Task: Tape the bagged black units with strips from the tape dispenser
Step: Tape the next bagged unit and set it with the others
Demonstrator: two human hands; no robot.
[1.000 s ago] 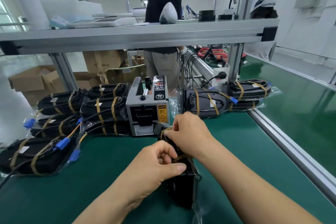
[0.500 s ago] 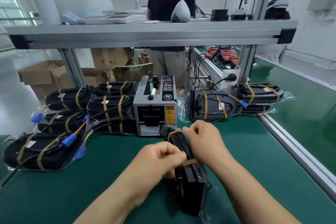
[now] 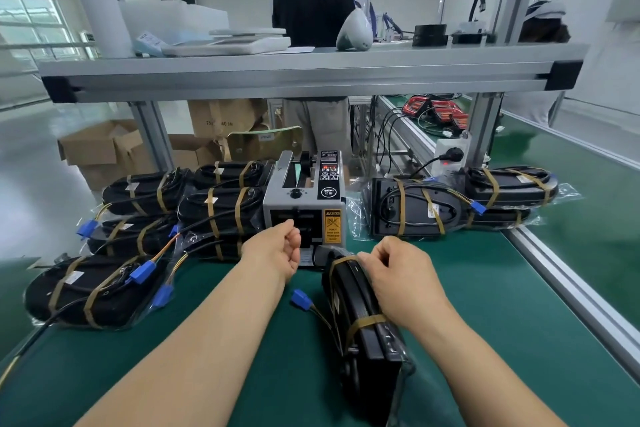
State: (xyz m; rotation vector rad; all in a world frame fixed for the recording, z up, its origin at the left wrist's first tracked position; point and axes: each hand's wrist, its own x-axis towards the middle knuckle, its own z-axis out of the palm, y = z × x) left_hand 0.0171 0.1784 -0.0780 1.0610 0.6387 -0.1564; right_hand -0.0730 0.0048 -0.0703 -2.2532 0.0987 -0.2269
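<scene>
- left hand (image 3: 273, 250) is curled right at the front slot of the grey boxy tape dispenser (image 3: 304, 204), mid-frame; can't tell if its grip has a strip
- right hand (image 3: 401, 281) has its grip wrapped over the brown-taped bagged black unit (image 3: 356, 298), lower centre on the green tabletop (image 3: 502, 288)

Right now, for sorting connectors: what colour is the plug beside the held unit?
The plug is blue; head view.

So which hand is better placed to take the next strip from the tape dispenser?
Left. The left hand is right at the outlet of the tape dispenser, fingers curled, while the right hand holds the black unit standing on edge.
</scene>
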